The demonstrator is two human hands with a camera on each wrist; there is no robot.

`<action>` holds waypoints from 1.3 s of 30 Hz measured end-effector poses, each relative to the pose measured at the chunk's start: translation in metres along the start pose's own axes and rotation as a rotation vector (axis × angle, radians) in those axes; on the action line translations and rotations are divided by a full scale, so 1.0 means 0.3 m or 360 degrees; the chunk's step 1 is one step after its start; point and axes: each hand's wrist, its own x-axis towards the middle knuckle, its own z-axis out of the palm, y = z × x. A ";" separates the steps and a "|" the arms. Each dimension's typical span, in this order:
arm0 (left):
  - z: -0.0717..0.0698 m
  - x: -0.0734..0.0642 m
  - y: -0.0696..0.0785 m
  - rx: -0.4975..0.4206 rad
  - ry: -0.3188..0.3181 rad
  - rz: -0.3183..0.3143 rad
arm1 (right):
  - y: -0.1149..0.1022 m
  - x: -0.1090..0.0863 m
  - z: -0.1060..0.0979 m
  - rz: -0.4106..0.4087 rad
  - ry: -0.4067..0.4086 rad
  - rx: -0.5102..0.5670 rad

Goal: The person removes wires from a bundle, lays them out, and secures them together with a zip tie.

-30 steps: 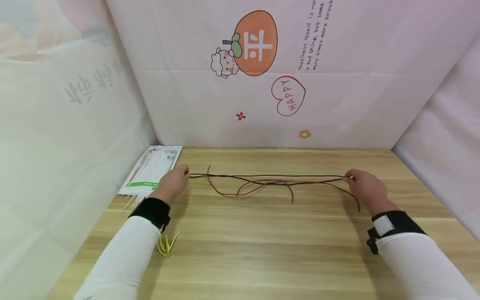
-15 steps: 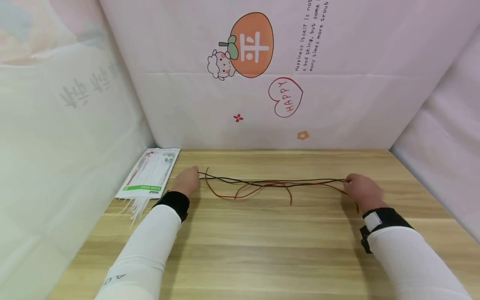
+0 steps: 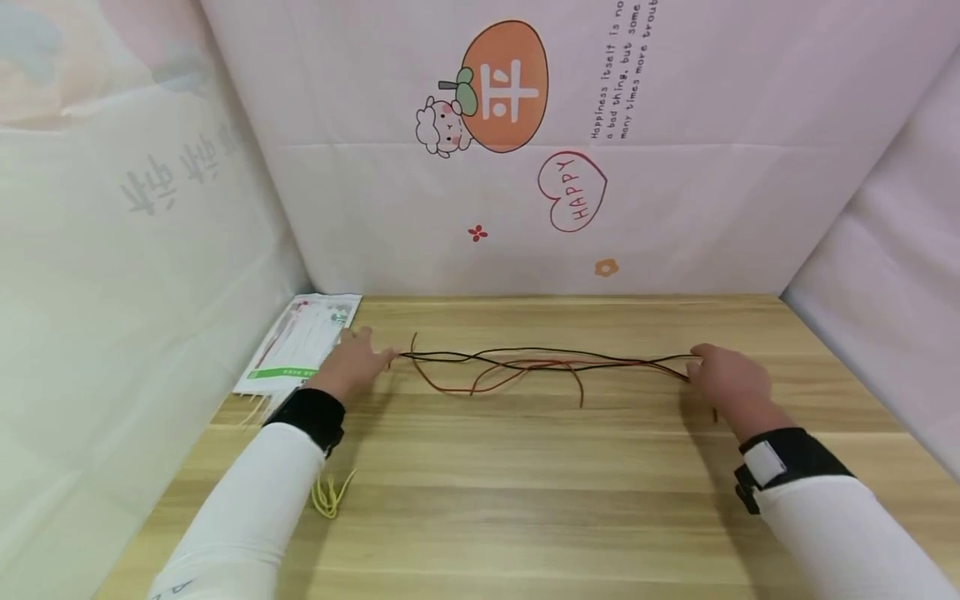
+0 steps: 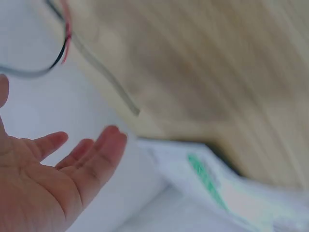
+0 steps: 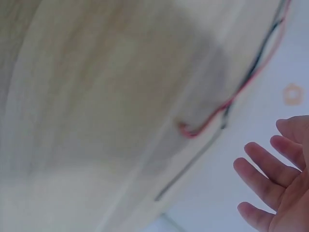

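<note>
Two black wires (image 3: pixel 532 348) stretch in loose curves across the far part of the wooden table. Thin red wires (image 3: pixel 450 389) lie among them, crossing near the middle. My left hand (image 3: pixel 352 362) is just beyond the wires' left ends; in the left wrist view its fingers (image 4: pixel 96 169) are spread, with a dark wire end (image 4: pixel 116 84) apart from them. At the right ends is my right hand (image 3: pixel 731 379), covering part of the wires. The right wrist view shows its fingers (image 5: pixel 260 179) extended and holding nothing, beside a red wire (image 5: pixel 207 121).
A white packet with a green stripe (image 3: pixel 300 342) lies at the far left, thin white strips (image 3: pixel 257 408) poking out of it. Nearer, by the left forearm, is a bundle of yellow wire (image 3: pixel 327 498). Printed cloth walls (image 3: pixel 360 217) enclose the table's back and sides.
Both hands have let go of the black wires, which were pulled straighter a second ago and now bow apart. My left hand moved right, then back left with its fingers spreading.
</note>
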 end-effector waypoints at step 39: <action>0.122 -0.401 -0.067 -0.0024 -0.0045 0.0500 | -0.327 -0.327 0.049 -0.0956 0.0234 0.0005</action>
